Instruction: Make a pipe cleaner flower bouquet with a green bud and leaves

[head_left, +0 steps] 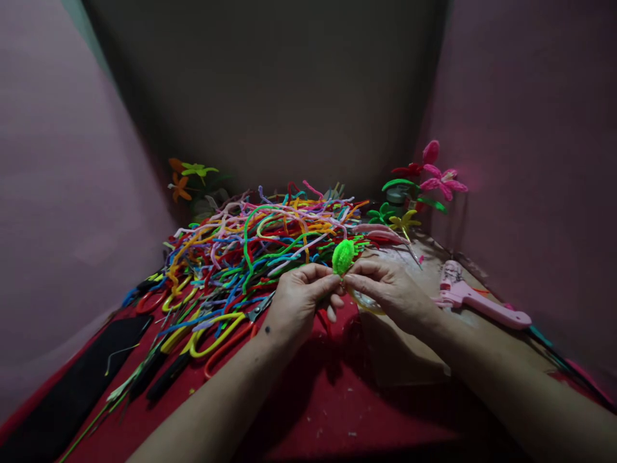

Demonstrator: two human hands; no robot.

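Note:
My left hand (299, 302) and my right hand (385, 289) meet at the middle of the red table (337, 399). Both pinch the base of a small bright green fuzzy oval piece (342, 256) made of pipe cleaner, which stands upright between the fingertips. The fingers of both hands are closed round its lower end. Just behind and to the left lies a large heap of coloured pipe cleaners (260, 241).
Scissors with yellow and orange handles (216, 337) lie left of my left hand. A pink glue gun (477, 302) rests on a brown board (424, 257) at the right. Pipe-cleaner flowers stand at the back left (187, 177) and back right (429, 177). Pink walls close in on both sides.

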